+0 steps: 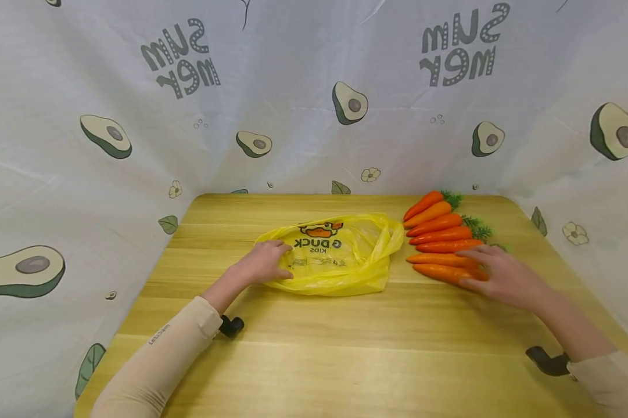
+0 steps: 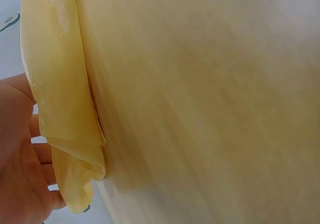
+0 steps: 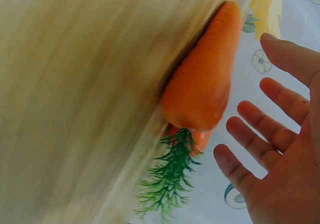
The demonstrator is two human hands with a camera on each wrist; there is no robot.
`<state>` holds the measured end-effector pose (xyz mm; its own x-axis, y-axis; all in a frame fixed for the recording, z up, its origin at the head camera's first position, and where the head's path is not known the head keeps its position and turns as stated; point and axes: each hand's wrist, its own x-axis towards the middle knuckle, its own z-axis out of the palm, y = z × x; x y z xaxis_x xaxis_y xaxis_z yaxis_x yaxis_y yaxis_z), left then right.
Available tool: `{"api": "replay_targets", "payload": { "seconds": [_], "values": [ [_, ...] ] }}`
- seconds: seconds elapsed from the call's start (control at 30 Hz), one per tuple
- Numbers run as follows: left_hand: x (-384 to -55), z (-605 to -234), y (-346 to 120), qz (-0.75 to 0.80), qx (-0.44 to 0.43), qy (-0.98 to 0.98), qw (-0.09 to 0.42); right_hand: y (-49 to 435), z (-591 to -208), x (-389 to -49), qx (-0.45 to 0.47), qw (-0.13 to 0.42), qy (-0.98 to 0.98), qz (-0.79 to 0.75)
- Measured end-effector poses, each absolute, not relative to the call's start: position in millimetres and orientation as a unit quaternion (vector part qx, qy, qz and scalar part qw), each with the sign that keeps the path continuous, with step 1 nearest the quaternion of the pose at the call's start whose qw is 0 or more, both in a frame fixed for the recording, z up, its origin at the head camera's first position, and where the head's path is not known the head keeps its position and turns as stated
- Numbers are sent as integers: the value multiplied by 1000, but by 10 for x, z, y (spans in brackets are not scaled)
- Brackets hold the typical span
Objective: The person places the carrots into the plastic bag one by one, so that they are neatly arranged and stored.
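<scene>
A thin yellow plastic bag [image 1: 345, 278] with a printed duck lies flat and crumpled on the table. My left hand [image 1: 264, 261] rests at the bag's left end, thumb and fingers spread over its edge. In the left wrist view the yellow plastic [image 2: 65, 84] partly hides those fingers. Several orange carrots with green leafy tops lie side by side in a row to the right of the bag, tips pointing left. My right hand [image 1: 502, 276] hovers at the thick end of the nearest carrot [image 1: 439, 271], fingers apart. The right wrist view shows this carrot [image 3: 205, 74] beside loosely spread fingers.
The wooden table [image 1: 345, 360] has its far edge against a white curtain [image 1: 293, 69] printed with avocados. More curtain hangs at the left and right. A black wrist mount [image 1: 231, 326] sits under the left wrist, another [image 1: 546, 361] under the right.
</scene>
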<state>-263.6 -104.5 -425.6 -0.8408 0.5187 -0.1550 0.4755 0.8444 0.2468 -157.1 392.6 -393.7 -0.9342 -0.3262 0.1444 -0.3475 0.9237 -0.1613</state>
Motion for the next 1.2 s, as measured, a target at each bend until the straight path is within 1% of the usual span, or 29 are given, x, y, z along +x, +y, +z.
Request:
{"api": "replay_targets", "payload": {
  "seconds": [0.23, 0.4, 0.47, 0.67, 1.2],
  "values": [
    [-2634, -4267, -1071, 81, 268, 955, 101, 3952, -3997, -1539, 170, 52, -980, 94],
    [-2623, -4271, -1092, 92, 276, 951, 106, 3934, -4035, -1531, 168, 33, -981, 95],
    [-2618, -4276, -1098, 96, 279, 950, 104, 3940, -4058, -1524, 170, 37, -980, 94],
    [-2612, -4288, -1108, 98, 278, 950, 101, 3983, -4134, -1516, 182, 79, -976, 87],
    [-2608, -4254, -1080, 78, 276, 950, 125, 3997, -4237, -1535, 192, 71, -975, 90]
  ]
}}
